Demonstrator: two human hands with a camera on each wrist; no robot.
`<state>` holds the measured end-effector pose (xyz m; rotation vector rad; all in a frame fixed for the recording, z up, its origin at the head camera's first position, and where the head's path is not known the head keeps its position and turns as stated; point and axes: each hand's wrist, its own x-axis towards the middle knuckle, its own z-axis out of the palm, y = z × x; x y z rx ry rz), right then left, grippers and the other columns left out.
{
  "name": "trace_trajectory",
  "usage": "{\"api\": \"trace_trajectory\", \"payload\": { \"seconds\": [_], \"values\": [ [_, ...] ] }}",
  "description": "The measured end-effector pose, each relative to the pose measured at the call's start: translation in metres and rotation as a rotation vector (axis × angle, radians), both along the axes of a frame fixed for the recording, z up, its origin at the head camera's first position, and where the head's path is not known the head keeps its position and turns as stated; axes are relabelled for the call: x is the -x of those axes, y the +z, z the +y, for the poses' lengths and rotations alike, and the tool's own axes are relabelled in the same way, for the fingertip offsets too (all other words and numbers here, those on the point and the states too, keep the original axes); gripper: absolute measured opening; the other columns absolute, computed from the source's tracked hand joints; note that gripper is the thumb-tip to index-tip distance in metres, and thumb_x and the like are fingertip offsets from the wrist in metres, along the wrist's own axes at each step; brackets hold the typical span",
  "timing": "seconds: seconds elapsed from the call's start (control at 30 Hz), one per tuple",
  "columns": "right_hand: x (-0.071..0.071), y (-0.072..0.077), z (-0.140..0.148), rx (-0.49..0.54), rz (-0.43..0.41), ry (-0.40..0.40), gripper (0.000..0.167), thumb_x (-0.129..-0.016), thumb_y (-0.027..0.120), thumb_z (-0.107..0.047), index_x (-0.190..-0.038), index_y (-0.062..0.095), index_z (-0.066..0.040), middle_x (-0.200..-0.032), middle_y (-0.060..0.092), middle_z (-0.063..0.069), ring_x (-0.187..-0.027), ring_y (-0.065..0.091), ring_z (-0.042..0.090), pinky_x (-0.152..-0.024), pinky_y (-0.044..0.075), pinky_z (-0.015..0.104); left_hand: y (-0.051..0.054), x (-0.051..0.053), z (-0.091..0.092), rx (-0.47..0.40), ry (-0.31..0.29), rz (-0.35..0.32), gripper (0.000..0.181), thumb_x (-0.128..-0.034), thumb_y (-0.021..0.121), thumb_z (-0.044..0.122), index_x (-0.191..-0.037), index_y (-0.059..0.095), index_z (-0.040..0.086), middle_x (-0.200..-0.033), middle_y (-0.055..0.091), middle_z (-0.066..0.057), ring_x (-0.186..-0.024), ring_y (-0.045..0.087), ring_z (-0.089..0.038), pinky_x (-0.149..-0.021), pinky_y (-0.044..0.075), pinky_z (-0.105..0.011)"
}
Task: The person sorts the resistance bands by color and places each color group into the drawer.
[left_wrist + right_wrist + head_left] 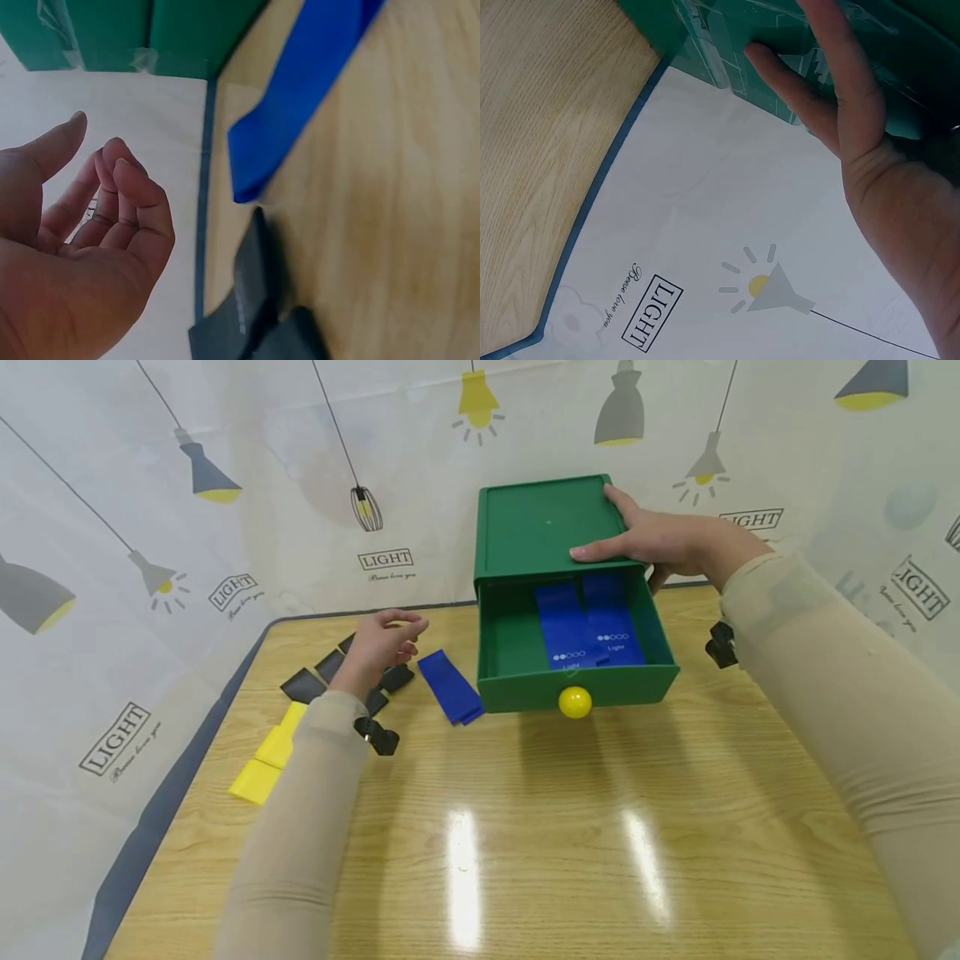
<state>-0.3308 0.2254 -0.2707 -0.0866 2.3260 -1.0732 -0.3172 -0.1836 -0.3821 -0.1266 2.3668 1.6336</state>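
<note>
A green box (555, 527) stands at the back of the table, its drawer (517, 689) pulled out, with a yellow knob (575, 702) in front. Two blue packets (562, 622) lie inside the drawer. My right hand (667, 539) grips the box's right side, thumb and fingers spread over its top and side; in the right wrist view the hand (877, 150) lies against the green wall. My left hand (375, 647) is in the air left of the box, fingers loosely bent and holding nothing, as the left wrist view of the hand (97, 232) also shows.
Blue packets (448, 687) lie on the table just left of the drawer. Several black packets (303, 686) lie beneath and around my left hand, and yellow packets (257, 780) beside my left forearm. A printed cloth (420, 485) hangs behind the table.
</note>
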Motion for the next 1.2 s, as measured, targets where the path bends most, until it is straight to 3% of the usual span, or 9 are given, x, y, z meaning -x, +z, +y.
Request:
{"api": "trace_trajectory", "payload": {
  "seconds": [0.13, 0.23, 0.4, 0.5, 0.57, 0.77, 0.9, 1.2],
  "values": [
    [0.0, -0.001, -0.001, -0.001, 0.0, 0.0, 0.125, -0.091, 0.067, -0.073, -0.148, -0.043, -0.057, -0.176, -0.029, 0.011, -0.162, 0.016, 0.053, -0.111, 0.046, 0.072, -0.007, -0.005, -0.005, -0.01, -0.015, -0.051, 0.044, -0.1054, 0.069, 0.025, -0.146, 0.063, 0.009, -0.1, 0.067, 0.002, -0.081, 0.069, -0.015, -0.093, 0.062, -0.037],
    [0.001, -0.001, -0.001, 0.003, -0.004, -0.001, 0.125, -0.091, 0.067, -0.072, -0.148, -0.043, -0.057, -0.176, -0.03, 0.01, -0.163, 0.014, 0.053, -0.111, 0.046, 0.073, -0.015, -0.006, -0.01, -0.039, -0.017, -0.083, 0.048, -0.1063, 0.067, 0.019, -0.152, 0.057, 0.009, -0.115, 0.07, -0.005, -0.086, 0.07, -0.014, -0.1, 0.06, -0.04],
    [0.001, 0.0, 0.0, 0.004, -0.005, -0.006, 0.124, -0.092, 0.067, -0.072, -0.148, -0.043, -0.058, -0.175, -0.031, 0.009, -0.163, 0.013, 0.053, -0.111, 0.045, 0.074, -0.038, -0.001, -0.016, -0.04, -0.039, -0.091, 0.052, -0.1066, 0.065, 0.015, -0.157, 0.052, 0.008, -0.136, 0.067, -0.02, -0.087, 0.07, -0.011, -0.089, 0.062, -0.03],
    [0.001, 0.0, 0.0, 0.003, -0.003, -0.004, 0.125, -0.092, 0.068, -0.071, -0.148, -0.043, -0.058, -0.175, -0.031, 0.009, -0.163, 0.013, 0.054, -0.111, 0.045, 0.074, -0.05, 0.002, -0.017, 0.0, -0.059, -0.075, 0.051, -0.1062, 0.066, 0.014, -0.155, 0.054, 0.008, -0.126, 0.071, -0.017, -0.081, 0.068, -0.01, -0.078, 0.059, -0.025],
    [0.001, -0.001, -0.001, 0.003, -0.002, -0.002, 0.124, -0.092, 0.067, -0.071, -0.148, -0.043, -0.057, -0.175, -0.031, 0.009, -0.163, 0.012, 0.054, -0.111, 0.044, 0.075, -0.056, 0.003, -0.018, 0.04, -0.077, -0.061, 0.049, -0.1059, 0.066, 0.014, -0.154, 0.056, 0.008, -0.11, 0.072, -0.012, -0.077, 0.065, -0.011, -0.074, 0.056, -0.024],
    [0.0, -0.001, 0.0, -0.002, 0.0, 0.003, 0.124, -0.093, 0.067, -0.071, -0.148, -0.043, -0.057, -0.174, -0.034, 0.008, -0.163, 0.009, 0.053, -0.111, 0.043, 0.076, -0.065, 0.007, -0.014, 0.181, -0.111, -0.043, 0.041, -0.1032, 0.072, 0.021, -0.143, 0.066, 0.012, -0.068, 0.061, 0.002, -0.062, 0.052, -0.013, -0.065, 0.044, -0.027],
    [-0.001, 0.001, 0.0, 0.004, -0.003, 0.002, 0.124, -0.093, 0.067, -0.07, -0.148, -0.043, -0.058, -0.174, -0.034, 0.008, -0.164, 0.007, 0.053, -0.111, 0.042, 0.077, -0.065, 0.009, -0.011, 0.207, -0.076, -0.055, 0.035, -0.1019, 0.075, 0.024, -0.134, 0.072, 0.012, -0.065, 0.061, 0.003, -0.059, 0.051, -0.013, -0.062, 0.042, -0.028],
    [0.0, 0.002, 0.0, 0.0, 0.001, 0.004, 0.124, -0.093, 0.067, -0.07, -0.147, -0.043, -0.058, -0.173, -0.035, 0.007, -0.164, 0.005, 0.053, -0.112, 0.04, 0.078, -0.064, 0.008, -0.009, 0.145, -0.012, -0.104, 0.024, -0.1022, 0.074, 0.022, -0.122, 0.073, 0.008, -0.076, 0.063, 0.003, -0.067, 0.055, -0.01, -0.063, 0.047, -0.024]
  ]
}}
